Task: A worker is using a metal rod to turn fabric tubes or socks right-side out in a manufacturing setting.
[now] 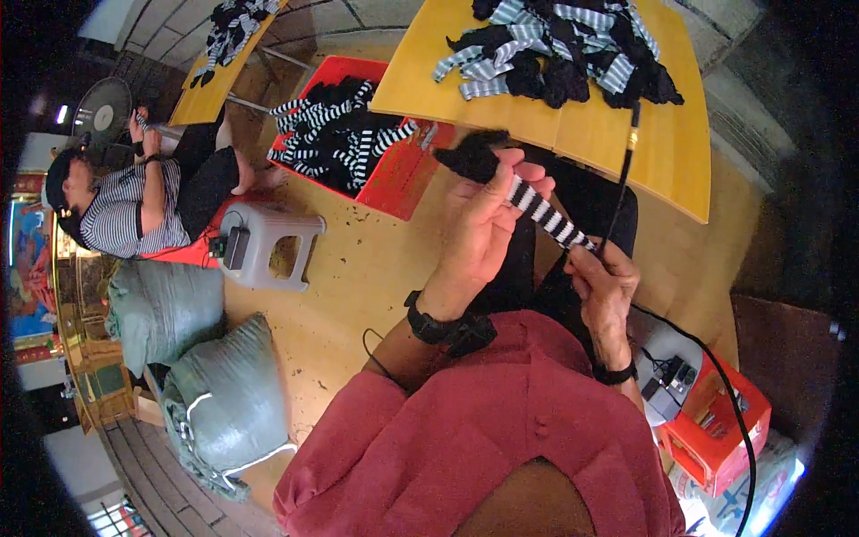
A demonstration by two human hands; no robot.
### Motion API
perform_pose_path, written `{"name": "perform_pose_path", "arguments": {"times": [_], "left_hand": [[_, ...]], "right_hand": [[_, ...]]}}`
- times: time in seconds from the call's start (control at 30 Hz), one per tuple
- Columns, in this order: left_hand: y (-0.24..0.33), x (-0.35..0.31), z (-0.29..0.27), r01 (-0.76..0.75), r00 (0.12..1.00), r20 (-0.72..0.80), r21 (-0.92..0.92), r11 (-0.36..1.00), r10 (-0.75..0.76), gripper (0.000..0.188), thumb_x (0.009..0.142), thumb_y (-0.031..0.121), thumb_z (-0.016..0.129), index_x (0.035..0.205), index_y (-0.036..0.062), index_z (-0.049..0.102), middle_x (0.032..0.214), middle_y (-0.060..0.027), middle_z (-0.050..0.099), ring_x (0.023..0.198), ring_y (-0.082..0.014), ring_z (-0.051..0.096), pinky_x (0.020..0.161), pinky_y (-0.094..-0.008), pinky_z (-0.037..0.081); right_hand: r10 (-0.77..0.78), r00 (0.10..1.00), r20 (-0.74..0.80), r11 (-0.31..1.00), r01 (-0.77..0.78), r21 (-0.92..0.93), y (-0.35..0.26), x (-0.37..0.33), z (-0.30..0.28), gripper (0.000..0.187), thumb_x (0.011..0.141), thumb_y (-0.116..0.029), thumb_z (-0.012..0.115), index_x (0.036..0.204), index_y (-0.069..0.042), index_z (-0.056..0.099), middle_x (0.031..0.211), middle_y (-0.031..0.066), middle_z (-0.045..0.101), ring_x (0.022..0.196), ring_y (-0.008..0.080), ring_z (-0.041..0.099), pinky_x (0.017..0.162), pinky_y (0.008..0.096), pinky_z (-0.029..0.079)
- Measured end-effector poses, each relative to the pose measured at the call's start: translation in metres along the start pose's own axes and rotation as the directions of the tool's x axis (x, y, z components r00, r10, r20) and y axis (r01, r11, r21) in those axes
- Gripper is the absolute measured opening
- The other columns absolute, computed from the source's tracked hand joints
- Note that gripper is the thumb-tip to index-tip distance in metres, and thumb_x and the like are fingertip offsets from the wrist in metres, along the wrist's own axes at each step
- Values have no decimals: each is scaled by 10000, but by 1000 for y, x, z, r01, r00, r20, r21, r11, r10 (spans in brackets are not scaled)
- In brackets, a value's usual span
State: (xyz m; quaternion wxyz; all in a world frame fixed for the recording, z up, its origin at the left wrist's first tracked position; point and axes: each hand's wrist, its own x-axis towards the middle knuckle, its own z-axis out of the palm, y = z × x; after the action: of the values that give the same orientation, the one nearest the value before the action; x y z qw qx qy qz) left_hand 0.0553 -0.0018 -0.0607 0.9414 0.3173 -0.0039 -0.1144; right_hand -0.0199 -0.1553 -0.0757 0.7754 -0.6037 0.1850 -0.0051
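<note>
A black-and-white striped knitted tube [548, 211] with a fuzzy black end [472, 157] stretches between my two hands, in front of my lap. My left hand [488, 219] is closed round its upper part, and the fuzzy end sticks out past the fingers. Lower down, my right hand [607, 291] pinches the tube's other end. From beside the right fingers a thin black rod [619, 192] with a brass-coloured band rises toward the table edge. Whether the right hand also grips this rod is hard to see.
A yellow table [403, 89] ahead bears a pile of striped knitted pieces [564, 49]. To its left stands a red bin [394, 197] of similar pieces. Grey-green sacks [233, 394], a grey stool [273, 246] and a seated person [134, 215] are at left. A black cable [729, 385] runs at right.
</note>
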Motion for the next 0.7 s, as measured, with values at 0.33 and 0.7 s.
{"name": "perform_pose_path", "arguments": {"times": [0.33,0.7], "left_hand": [[17,-1,-28,6,997,73,0,1000,-6,304,922,218,465,1132,1,500,988,-142,602,947,-284,586,866,-432,456],[49,8,-78,-44,980,-172,295,955,98,230,853,132,594,1032,-9,561,903,-119,630,735,-189,627,608,-283,520]], "right_hand": [[-72,993,-90,996,68,-55,19,9,-16,120,794,-37,614,907,1,633,652,30,599,458,25,403,400,170,265],[-79,995,-56,967,63,-247,7,33,11,108,811,-81,601,881,-7,634,636,6,571,467,22,384,415,172,248]]}}
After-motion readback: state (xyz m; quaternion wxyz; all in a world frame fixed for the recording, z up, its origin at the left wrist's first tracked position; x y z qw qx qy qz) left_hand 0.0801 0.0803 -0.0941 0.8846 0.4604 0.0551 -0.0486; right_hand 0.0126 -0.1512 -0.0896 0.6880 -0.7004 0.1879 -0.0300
